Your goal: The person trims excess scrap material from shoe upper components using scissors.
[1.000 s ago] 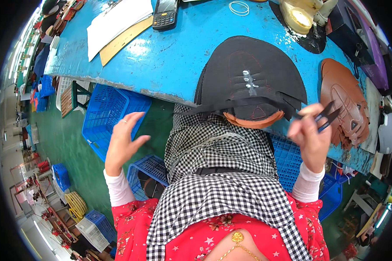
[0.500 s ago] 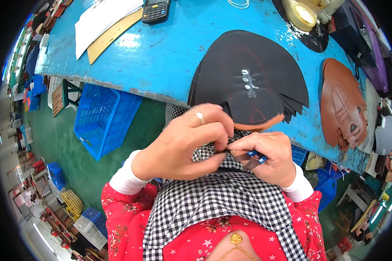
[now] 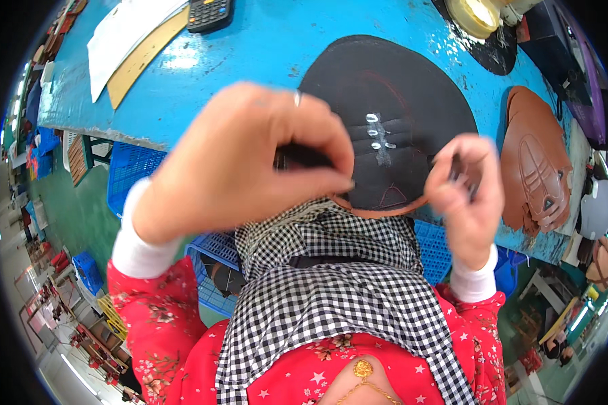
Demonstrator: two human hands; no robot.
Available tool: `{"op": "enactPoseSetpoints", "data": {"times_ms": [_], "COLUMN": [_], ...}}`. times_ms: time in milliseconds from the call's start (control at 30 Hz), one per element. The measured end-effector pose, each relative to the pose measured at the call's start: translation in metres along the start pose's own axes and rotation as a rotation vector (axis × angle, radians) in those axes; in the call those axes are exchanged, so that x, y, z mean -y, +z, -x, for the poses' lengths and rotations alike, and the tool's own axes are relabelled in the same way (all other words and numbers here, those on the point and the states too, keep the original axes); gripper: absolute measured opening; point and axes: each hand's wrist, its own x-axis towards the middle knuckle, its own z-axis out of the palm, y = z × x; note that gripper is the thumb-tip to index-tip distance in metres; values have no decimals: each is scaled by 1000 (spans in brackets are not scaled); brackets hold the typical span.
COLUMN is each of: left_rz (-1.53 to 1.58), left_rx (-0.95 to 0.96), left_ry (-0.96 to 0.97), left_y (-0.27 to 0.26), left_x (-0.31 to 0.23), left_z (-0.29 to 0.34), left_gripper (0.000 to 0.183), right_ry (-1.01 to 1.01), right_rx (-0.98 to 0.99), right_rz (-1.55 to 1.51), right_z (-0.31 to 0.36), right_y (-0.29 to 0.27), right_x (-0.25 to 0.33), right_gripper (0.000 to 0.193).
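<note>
Nearest the camera hung a black-and-white checked cloth (image 3: 331,283) over a red flowered garment with white cuffs. Above it the left hand (image 3: 250,162) was raised and blurred, a ring on one finger, its fingers curled and pressed together on a dark strip (image 3: 302,156) at the near left edge of the black leather stack (image 3: 392,88). The right hand (image 3: 467,192) was curled shut at the stack's right edge, something dark and thin between its fingers; whether that was the scissors could not be told. Half a second earlier both hands had met low over the checked cloth, the right one holding small blue-handled scissors; since then they had risen and drawn apart to either side of the stack.

The stack itself lay on the blue table (image 3: 250,61) at its near edge: smooth, matte, fan-shaped pieces with a rounded far rim, pale silver marks in the middle, and a tan rim (image 3: 378,206) showing beneath the near edge. To the right lay brown leather pieces (image 3: 535,162) of similar shape. Farther off sat a calculator (image 3: 209,12), white paper (image 3: 125,34) over a tan board, and a roll of tape (image 3: 476,15). Blue plastic crates (image 3: 132,182) stood below the table edge.
</note>
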Motion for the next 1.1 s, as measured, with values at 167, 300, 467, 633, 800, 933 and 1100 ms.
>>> {"op": "enactPoseSetpoints", "data": {"times_ms": [167, 300, 467, 633, 800, 933, 1100], "left_rz": [13, 7, -41, -66, -80, -418, -75], "left_rx": [328, 354, 324, 369, 267, 92, 511], "left_ry": [-168, -37, 35, -53, 72, 170, -129], "left_y": [-7, 5, 10, 7, 13, 8, -38], "left_x": [19, 36, 46, 39, 51, 40, 11], "left_z": [-53, -69, -76, -75, -67, -68, -82], "left_gripper": [12, 14, 14, 13, 17, 18, 20], "right_ry": [91, 108, -33, -255, -415, -286, -339], "right_rx": [-51, 14, 185, 449, 668, 681, 509], "right_rz": [151, 224, 571, 789, 1000, 847, 1009], "right_z": [-18, -21, -32, -53, -64, -69, -62], "right_y": [-29, -32, -38, -33, -32, -40, -20], "right_x": [-1, 1, 5, 5, 9, 5, 9], "right_gripper": [18, 16, 9, 15, 18, 20, 18]}}
